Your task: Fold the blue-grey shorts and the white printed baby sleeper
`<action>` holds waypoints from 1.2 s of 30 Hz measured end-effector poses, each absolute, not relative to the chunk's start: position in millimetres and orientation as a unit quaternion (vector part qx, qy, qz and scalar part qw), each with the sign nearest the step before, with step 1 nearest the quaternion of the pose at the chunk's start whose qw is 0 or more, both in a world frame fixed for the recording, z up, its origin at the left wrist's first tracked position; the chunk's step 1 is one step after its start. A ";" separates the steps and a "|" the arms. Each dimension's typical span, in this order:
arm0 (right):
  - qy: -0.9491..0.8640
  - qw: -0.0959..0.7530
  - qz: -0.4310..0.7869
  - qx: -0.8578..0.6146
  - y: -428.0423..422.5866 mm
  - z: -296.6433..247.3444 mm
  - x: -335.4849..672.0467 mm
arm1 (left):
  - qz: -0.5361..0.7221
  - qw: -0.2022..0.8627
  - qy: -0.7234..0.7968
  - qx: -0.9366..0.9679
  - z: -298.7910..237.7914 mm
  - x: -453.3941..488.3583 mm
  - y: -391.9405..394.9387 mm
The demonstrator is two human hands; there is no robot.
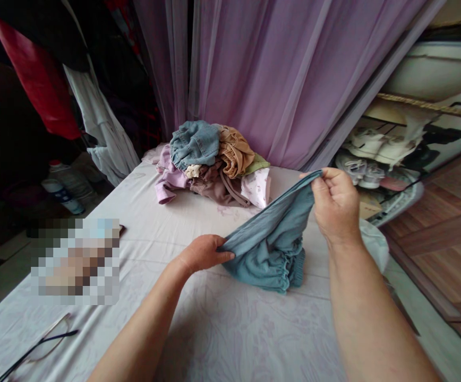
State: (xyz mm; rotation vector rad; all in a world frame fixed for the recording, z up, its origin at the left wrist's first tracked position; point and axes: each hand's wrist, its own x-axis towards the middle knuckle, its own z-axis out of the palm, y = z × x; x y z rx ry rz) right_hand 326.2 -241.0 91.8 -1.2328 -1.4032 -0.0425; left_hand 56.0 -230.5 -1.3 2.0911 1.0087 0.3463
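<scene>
A blue-green garment (270, 241) with a gathered elastic edge hangs between my two hands above the pale patterned bed sheet (222, 329). My left hand (203, 252) is closed on its lower left edge, close to the sheet. My right hand (334, 201) is raised higher and pinches the garment's upper right corner. The bunched lower part of the garment rests on the sheet.
A pile of clothes (212, 162), denim, tan, lilac and brown, lies at the far end of the bed before a purple curtain (286, 74). Glasses (35, 347) lie near the bed's left front. Hanging clothes (95, 122) are at left, a shoe rack (382, 159) at right.
</scene>
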 end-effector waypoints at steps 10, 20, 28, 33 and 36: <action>-0.600 0.581 -0.053 -0.547 -260.1 114.1 355.9 | 0.225 0.561 0.332 0.725 15.0 36.3 -223.4; -0.612 0.517 -0.085 -0.592 -282.9 128.7 386.7 | 0.403 0.509 0.374 0.662 67.9 28.8 -216.0; -0.606 0.514 -0.131 -0.593 -301.5 160.8 387.4 | 0.514 0.425 0.379 0.641 151.1 19.5 -218.6; -0.622 0.488 -0.116 -0.601 -305.8 169.9 377.1 | 0.531 0.342 0.402 0.662 184.1 15.3 -224.7; -0.622 0.484 -0.085 -0.609 -300.0 164.9 377.7 | 0.496 0.326 0.434 0.677 189.9 12.2 -226.5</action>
